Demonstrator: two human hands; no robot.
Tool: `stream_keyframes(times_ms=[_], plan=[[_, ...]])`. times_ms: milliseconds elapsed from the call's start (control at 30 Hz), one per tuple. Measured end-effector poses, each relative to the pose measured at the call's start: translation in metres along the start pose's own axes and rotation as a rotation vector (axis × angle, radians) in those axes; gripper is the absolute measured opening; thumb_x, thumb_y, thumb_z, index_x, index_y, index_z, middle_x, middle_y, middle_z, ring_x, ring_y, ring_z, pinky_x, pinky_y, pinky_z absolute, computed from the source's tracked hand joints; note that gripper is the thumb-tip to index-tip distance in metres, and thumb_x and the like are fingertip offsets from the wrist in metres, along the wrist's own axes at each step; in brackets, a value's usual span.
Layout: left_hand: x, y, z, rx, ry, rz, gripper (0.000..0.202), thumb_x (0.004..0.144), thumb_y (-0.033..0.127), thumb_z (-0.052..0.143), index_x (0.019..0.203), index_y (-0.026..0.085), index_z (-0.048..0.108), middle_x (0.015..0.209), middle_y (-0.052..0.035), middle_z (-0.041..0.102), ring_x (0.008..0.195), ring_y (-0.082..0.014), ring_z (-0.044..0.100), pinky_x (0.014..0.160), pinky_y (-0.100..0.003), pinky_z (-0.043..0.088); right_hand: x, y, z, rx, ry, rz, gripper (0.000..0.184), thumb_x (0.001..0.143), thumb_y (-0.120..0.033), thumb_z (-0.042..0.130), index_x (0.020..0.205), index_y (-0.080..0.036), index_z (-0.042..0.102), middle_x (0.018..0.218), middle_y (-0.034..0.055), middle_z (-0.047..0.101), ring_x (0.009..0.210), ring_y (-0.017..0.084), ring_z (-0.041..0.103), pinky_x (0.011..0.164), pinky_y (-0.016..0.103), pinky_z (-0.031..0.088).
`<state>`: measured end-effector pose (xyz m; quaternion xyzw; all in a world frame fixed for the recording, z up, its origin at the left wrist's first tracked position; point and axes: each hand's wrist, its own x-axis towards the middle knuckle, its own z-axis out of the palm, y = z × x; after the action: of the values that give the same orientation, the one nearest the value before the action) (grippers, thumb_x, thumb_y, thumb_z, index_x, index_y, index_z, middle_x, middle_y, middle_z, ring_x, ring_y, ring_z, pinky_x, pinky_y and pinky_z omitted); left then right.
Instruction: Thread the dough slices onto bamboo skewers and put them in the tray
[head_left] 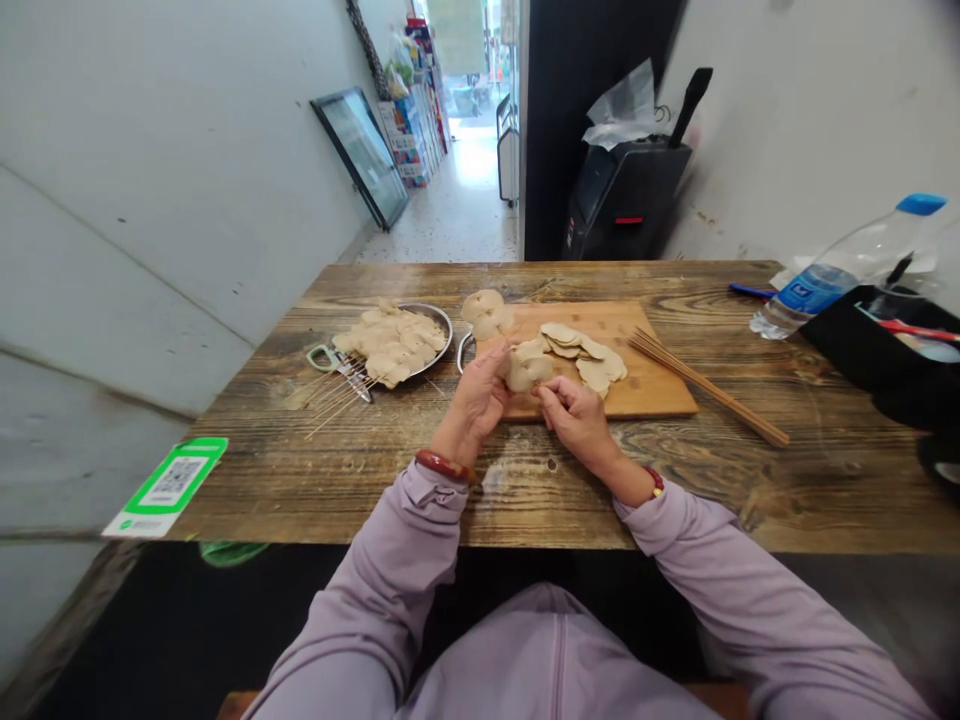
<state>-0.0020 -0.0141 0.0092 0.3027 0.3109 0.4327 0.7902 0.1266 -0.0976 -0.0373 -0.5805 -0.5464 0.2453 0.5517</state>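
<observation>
My left hand (pixel 484 390) is closed around a thin, round tan food slice (pixel 529 370), held up over the near edge of a wooden cutting board (pixel 645 395). My right hand (pixel 576 415) pinches at that slice's lower right edge; whatever lies between the fingertips is too small to make out. Two similar round slices (pixel 487 312) show just beyond my left hand, in line with the held one. More loose slices (pixel 585 355) lie overlapping on the board. A bundle of bamboo skewers (pixel 709 388) rests across the board's right edge.
Left of the board, a metal plate (pixel 448 335) bears a pile of skewered slices (pixel 394 340), with green-handled scissors (pixel 324 357) beside it. A QR code card (pixel 172 485) sits at the table's left corner. A water bottle (pixel 817 280) and a black holder (pixel 862 345) stand at right.
</observation>
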Motion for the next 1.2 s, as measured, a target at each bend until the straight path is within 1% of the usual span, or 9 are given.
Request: stream_keyframes(times_ms=[167,300,400,467,567,700,800,967,1200], plan=[[0.01,0.017,-0.014,-0.096,0.121,0.047,0.023,0.093,0.036,0.073,0.101,0.015,0.07,0.086,-0.0047,0.077,0.074,-0.013,0.072,0.07,-0.023,0.057,-0.004,0.001,-0.003,-0.047,-0.03,-0.019,0.029,0.095,-0.045,0.056,0.077,-0.024,0.063,0.05,-0.0031,0.053,0.05,0.015,0.048,0.052,0.028,0.038],[0.018,0.026,-0.026,-0.15,0.163,0.136,0.016,0.095,0.029,0.07,0.106,0.018,0.07,0.089,-0.0025,0.077,0.076,-0.0123,0.072,0.074,-0.024,0.058,-0.008,0.002,-0.006,-0.101,-0.076,-0.047,0.027,0.095,-0.042,0.056,0.076,-0.024,0.062,0.05,-0.0035,0.053,0.049,0.015,0.046,0.053,0.029,0.037],[0.021,0.028,-0.031,-0.14,0.156,0.163,0.02,0.09,0.027,0.075,0.109,0.021,0.071,0.092,-0.0021,0.078,0.083,-0.0144,0.072,0.074,-0.024,0.058,-0.009,0.001,-0.008,-0.13,-0.101,-0.072,0.028,0.095,-0.041,0.057,0.075,-0.024,0.063,0.05,-0.0035,0.053,0.049,0.015,0.047,0.054,0.03,0.037],[0.022,0.028,-0.032,-0.124,0.154,0.156,0.022,0.087,0.026,0.079,0.107,0.022,0.072,0.094,-0.0025,0.079,0.088,-0.0165,0.073,0.076,-0.026,0.059,-0.01,0.001,-0.008,-0.146,-0.105,-0.092,0.028,0.095,-0.041,0.057,0.074,-0.024,0.063,0.051,-0.0031,0.054,0.05,0.015,0.048,0.055,0.03,0.038],[0.021,0.029,-0.032,-0.11,0.167,0.134,0.015,0.087,0.019,0.076,0.101,0.021,0.072,0.093,-0.0029,0.079,0.091,-0.018,0.074,0.081,-0.029,0.06,-0.01,0.001,-0.009,-0.167,-0.116,-0.111,0.028,0.094,-0.041,0.058,0.072,-0.024,0.062,0.051,-0.0026,0.054,0.05,0.015,0.049,0.055,0.03,0.038],[0.021,0.029,-0.031,-0.093,0.169,0.132,0.009,0.09,0.011,0.069,0.093,0.019,0.072,0.089,-0.0024,0.079,0.086,-0.0162,0.074,0.077,-0.027,0.06,-0.009,0.002,-0.009,-0.154,-0.144,-0.105,0.027,0.095,-0.039,0.057,0.073,-0.024,0.063,0.05,-0.0027,0.054,0.051,0.016,0.05,0.055,0.031,0.039],[0.022,0.027,-0.03,-0.098,0.159,0.146,0.01,0.089,0.01,0.07,0.094,0.019,0.072,0.086,-0.0018,0.079,0.08,-0.0144,0.074,0.073,-0.024,0.06,-0.01,0.002,-0.009,-0.135,-0.149,-0.091,0.026,0.094,-0.039,0.056,0.074,-0.024,0.063,0.05,-0.003,0.054,0.05,0.016,0.049,0.055,0.03,0.039],[0.022,0.022,-0.028,-0.102,0.16,0.178,0.013,0.081,0.011,0.08,0.09,0.015,0.072,0.083,-0.0021,0.079,0.071,-0.0125,0.072,0.07,-0.025,0.06,-0.01,0.001,-0.009,-0.124,-0.138,-0.072,0.027,0.095,-0.04,0.057,0.075,-0.023,0.063,0.05,-0.0036,0.054,0.049,0.015,0.048,0.055,0.03,0.038],[0.022,0.018,-0.026,-0.063,0.121,0.214,0.014,0.076,0.013,0.084,0.082,0.016,0.071,0.078,-0.0009,0.077,0.067,-0.0109,0.069,0.067,-0.022,0.058,-0.01,0.001,-0.008,-0.096,-0.137,-0.052,0.027,0.095,-0.039,0.058,0.073,-0.024,0.062,0.051,-0.0027,0.054,0.049,0.015,0.048,0.054,0.029,0.037]])
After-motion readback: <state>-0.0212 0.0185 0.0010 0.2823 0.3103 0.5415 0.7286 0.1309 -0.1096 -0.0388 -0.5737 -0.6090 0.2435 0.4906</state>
